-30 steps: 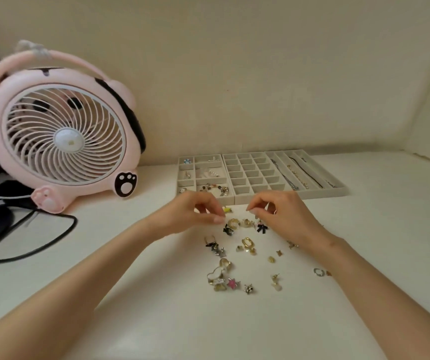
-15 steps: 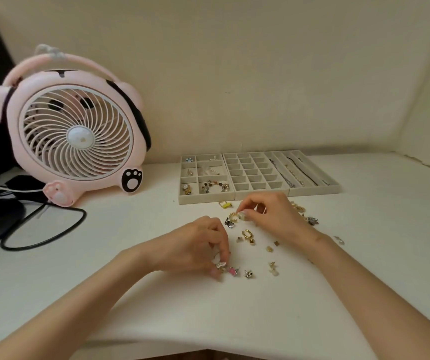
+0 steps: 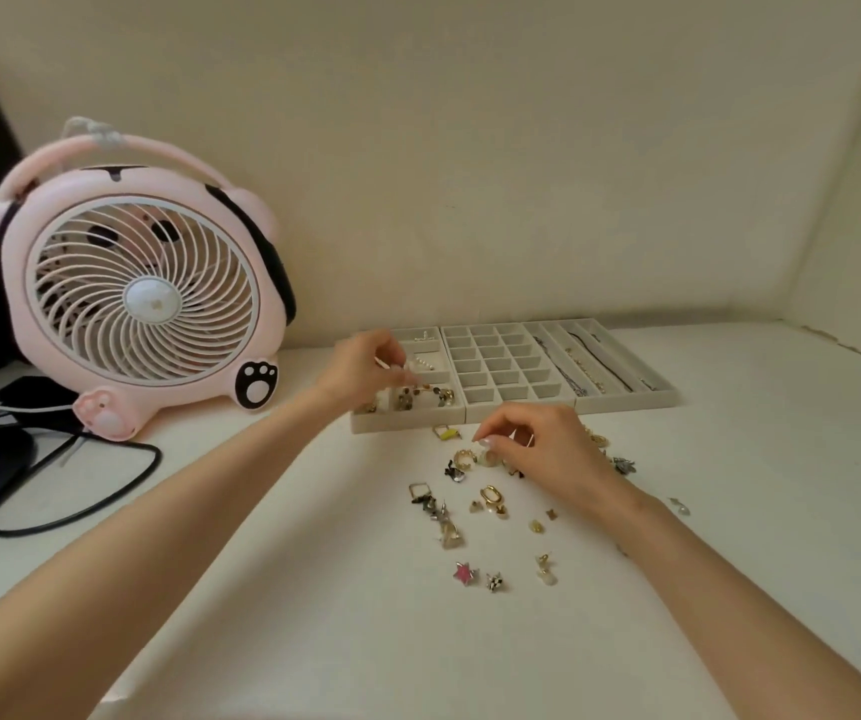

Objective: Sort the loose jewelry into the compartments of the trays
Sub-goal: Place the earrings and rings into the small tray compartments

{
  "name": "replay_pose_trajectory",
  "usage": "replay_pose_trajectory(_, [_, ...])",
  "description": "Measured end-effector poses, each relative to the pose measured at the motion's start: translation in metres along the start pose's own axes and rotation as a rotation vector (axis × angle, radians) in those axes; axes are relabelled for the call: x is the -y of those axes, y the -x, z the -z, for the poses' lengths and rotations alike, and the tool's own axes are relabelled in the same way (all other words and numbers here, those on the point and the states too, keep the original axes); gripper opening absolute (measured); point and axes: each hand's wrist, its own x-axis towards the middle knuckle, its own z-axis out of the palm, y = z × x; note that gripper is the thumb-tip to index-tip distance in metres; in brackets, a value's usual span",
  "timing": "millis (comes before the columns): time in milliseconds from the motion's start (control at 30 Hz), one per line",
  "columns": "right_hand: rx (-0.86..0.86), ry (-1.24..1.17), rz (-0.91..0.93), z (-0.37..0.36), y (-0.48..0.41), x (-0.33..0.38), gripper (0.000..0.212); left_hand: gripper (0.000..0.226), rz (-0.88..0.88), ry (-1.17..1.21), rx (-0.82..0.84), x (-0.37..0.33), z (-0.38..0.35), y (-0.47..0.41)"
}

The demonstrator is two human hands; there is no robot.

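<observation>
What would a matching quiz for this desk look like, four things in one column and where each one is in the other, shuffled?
Things
1. pink fan
2. pink star charm
3. left hand
4. necklace chains

Places
A. in the long slots of the rightmost tray
B. over the leftmost tray
C. standing at the left end of the table
D. loose on the table, well in front of the trays

Pairs: 1-C, 2-D, 3-B, 4-A
</observation>
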Motion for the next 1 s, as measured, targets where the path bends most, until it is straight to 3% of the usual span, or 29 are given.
replay_pose_trajectory(133, [-0.015,0.022,0.005,0.002,-0.002,-0.002,0.012,0.019,0.146,-0.04,-0.039,0.018,-0.003,-0.068])
replay_pose_trajectory(367, [0.023,0.115,0.077,-0.004,-0.006,-0.006,0.009,0.015,0.186,-0.246,-0.019,0.045,-0.019,-0.134])
replay_pose_trajectory(500, [0.028,0.155,0.145,-0.01,-0.005,-0.005,0.01,0.014,0.187,-0.386,0.04,0.054,-0.028,-0.142])
replay_pose_trajectory(767, [0.036,0.167,0.162,-0.01,-0.004,-0.002,0.01,0.015,0.211,-0.399,0.088,0.056,-0.028,-0.15])
replay_pose_trajectory(1000, [0.013,0.165,0.135,-0.005,-0.004,-0.003,0.01,0.015,0.105,-0.357,-0.045,0.046,-0.021,-0.123])
